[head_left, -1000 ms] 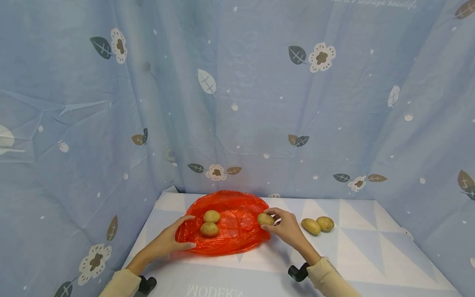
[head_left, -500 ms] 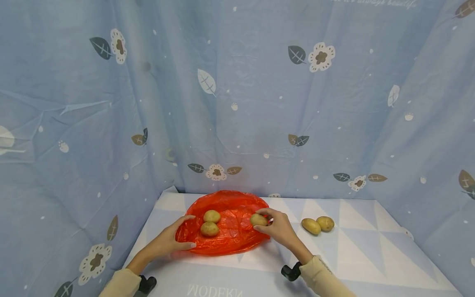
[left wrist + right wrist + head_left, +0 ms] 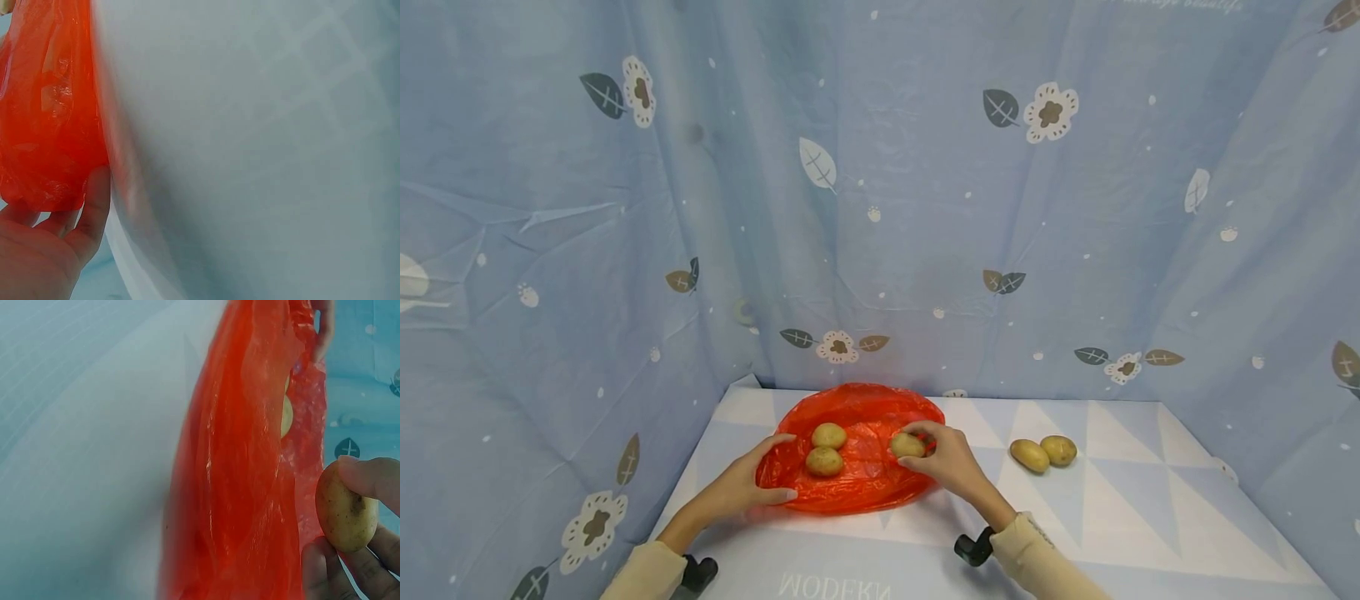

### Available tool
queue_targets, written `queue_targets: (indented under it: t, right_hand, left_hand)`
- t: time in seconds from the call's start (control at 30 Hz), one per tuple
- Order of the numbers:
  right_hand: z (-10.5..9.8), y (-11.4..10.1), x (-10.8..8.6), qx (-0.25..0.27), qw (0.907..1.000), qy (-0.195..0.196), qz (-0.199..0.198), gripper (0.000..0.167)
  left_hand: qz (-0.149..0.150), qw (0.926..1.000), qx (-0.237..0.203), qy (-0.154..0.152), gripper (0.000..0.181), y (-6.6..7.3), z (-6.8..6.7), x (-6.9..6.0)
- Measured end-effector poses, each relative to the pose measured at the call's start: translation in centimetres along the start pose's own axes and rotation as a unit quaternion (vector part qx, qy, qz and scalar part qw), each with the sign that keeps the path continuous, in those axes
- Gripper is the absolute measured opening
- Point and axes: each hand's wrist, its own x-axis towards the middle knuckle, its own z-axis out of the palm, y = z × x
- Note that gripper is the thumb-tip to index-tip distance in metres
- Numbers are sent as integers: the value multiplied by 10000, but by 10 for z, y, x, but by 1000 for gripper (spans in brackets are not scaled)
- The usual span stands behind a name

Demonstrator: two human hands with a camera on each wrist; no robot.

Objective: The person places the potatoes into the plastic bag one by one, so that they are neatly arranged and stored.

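Five potatoes show on my head feed, and the right hand (image 3: pixel 951 458) has one of them, the held potato (image 3: pixel 347 509), pinched between thumb and fingers, the grip only as wide as the potato. It sits over the right part of the red plastic bag (image 3: pixel 872 492); whether it touches the film I can't tell.

Off to the other side, the left hand (image 3: pixel 748 483) grips the bag's left end, thumb and index finger spread far apart and curved round it. Just right of those fingers, inside the bag, I see a front potato (image 3: pixel 825 462) and a back potato (image 3: pixel 829 436), touching.

Well to the right of the right hand, two loose potatoes (image 3: pixel 1045 452) lie against each other on the patterned tablecloth (image 3: pixel 1127 517). Below each hand, at the wrist, I have a dark camera mount (image 3: pixel 974 547) by a cream sleeve (image 3: pixel 1041 554). Past both hands hangs a blue curtain (image 3: pixel 910 208) printed with leaves and flowers.

What blocks me is the bag's front wall: from the right wrist it hides most of the potatoes inside, and from the left wrist nearly everything beyond that hand.
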Motion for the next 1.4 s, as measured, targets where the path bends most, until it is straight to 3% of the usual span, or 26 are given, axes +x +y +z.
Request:
queue_targets:
  t: [0.77,1.17,1.4]
  right_hand:
    - [37,-19,9,165,9990,-300,-286,40]
    - [54,-20,13,186,9975,-573,-381,34]
    - [62,-21,15,152,9973,-662,-260,36]
  left_hand:
    - [-130,9999,-54,5,90,4,0,-1]
    - [202,9997,-120,-35,88,3,0,-2]
    - [185,9998,-91,-16,87,3,0,-3]
